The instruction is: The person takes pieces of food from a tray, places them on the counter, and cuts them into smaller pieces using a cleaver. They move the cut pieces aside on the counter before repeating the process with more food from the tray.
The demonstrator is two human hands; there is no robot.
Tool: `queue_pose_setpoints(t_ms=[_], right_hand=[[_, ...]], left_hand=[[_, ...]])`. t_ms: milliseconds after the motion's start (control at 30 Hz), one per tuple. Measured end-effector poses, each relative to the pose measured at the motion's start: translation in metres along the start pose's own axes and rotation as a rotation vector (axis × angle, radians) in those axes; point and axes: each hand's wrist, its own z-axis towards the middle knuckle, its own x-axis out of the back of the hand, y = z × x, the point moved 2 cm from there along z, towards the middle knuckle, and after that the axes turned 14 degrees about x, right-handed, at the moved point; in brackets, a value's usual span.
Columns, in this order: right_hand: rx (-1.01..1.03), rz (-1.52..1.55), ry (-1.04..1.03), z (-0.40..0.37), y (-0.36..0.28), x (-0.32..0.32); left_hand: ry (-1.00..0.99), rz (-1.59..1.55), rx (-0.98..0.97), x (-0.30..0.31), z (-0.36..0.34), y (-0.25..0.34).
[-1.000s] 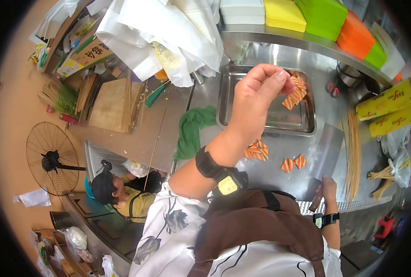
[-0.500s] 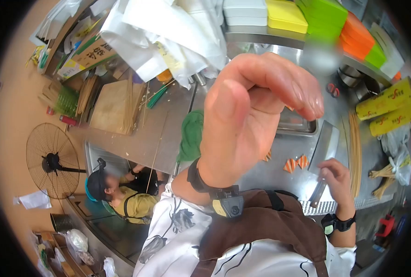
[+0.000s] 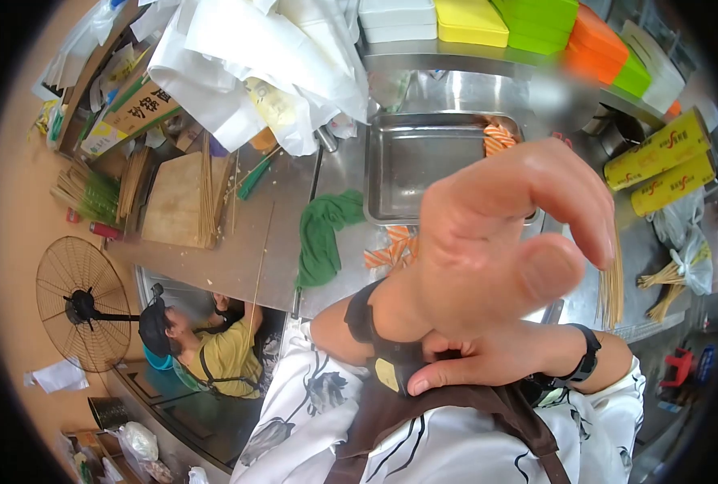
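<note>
My left hand (image 3: 520,222) is raised close to the camera, fingers loosely curved and thumb apart, with nothing in it. A black strap with a small boxy device (image 3: 391,367) is on that wrist. My right hand (image 3: 488,355) reaches across below it, thumb and fingers closed at the device's edge. Behind the left hand is a metal tray (image 3: 375,173) with orange-and-white striped pieces (image 3: 499,139) at its far right corner. More striped pieces (image 3: 387,254) lie on the steel counter, partly hidden by the hand. A green cloth (image 3: 323,242) lies to their left.
Thin sticks (image 3: 611,282) and yellow rolls (image 3: 657,161) lie at the right. White bags (image 3: 246,64) hang at the upper left, above a board (image 3: 173,198) with sticks. A co-worker (image 3: 222,355) in a yellow top sits at the left, near a fan (image 3: 81,306).
My right hand has left the knife's side and moved left to the device on my left wrist. My left hand has lowered and turned rightward, uncovering the tray. The view has shifted slightly.
</note>
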Motion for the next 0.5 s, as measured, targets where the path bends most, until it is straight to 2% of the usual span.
queue_pose_setpoints(t_ms=[100,167,233,300,333,367,400,467,500], right_hand=[[0.041,0.033,0.011,0.000,-0.005,0.000],[0.027,0.065,0.045,-0.002,-0.012,0.003],[0.016,0.095,0.084,-0.003,-0.011,0.005],[0.084,0.077,0.246,-0.010,-0.006,0.011],[0.069,0.065,0.267,-0.017,-0.010,0.017],[0.086,0.130,0.398,-0.030,-0.018,0.029],[0.096,0.182,0.538,-0.046,-0.026,0.043],[0.590,0.534,0.669,-0.075,-0.031,0.074],[0.813,0.622,0.676,-0.086,-0.039,0.090]], left_hand=[[-0.033,-0.032,0.078,0.005,-0.001,-0.004],[0.003,0.009,-0.029,0.015,0.003,-0.009],[-0.001,0.006,-0.036,0.020,0.005,-0.010],[-0.007,-0.006,-0.039,0.024,0.002,-0.008],[0.093,0.181,0.051,0.027,-0.002,-0.005],[0.181,0.350,0.139,0.030,-0.004,-0.007],[0.269,0.355,0.179,0.036,-0.008,-0.013],[0.380,0.361,0.294,0.039,-0.013,-0.027],[0.383,0.456,0.450,0.040,-0.019,-0.035]])
